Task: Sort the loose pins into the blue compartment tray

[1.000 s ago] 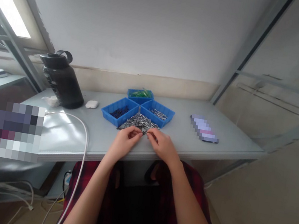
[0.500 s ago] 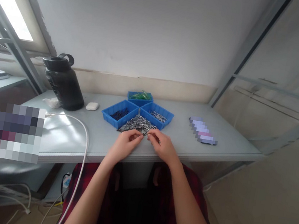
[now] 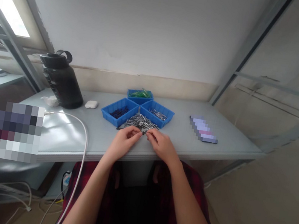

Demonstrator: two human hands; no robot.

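A heap of thin metal pieces (image 3: 141, 121) lies on the table just beyond my hands. My left hand (image 3: 125, 141) is closed in a pinch at the heap's near edge; a small dark bit shows at its fingertips, too small to name. Facing it, my right hand (image 3: 162, 145) also pinches something tiny, its fingertips close to the left ones. Behind the heap stand a blue tray with dark pieces (image 3: 105, 112), a blue tray with silver pieces (image 3: 170, 120) and a blue tray with green pieces (image 3: 140, 100).
A large black bottle (image 3: 64, 84) and a small white case (image 3: 91, 104) stand at the left. A phone (image 3: 203, 130) lies at the right. A white cable (image 3: 86, 143) hangs over the front edge of the table (image 3: 202, 156).
My two hands' fingertips have come slightly closer together. The view has shifted a little; the trays and heap look unchanged.
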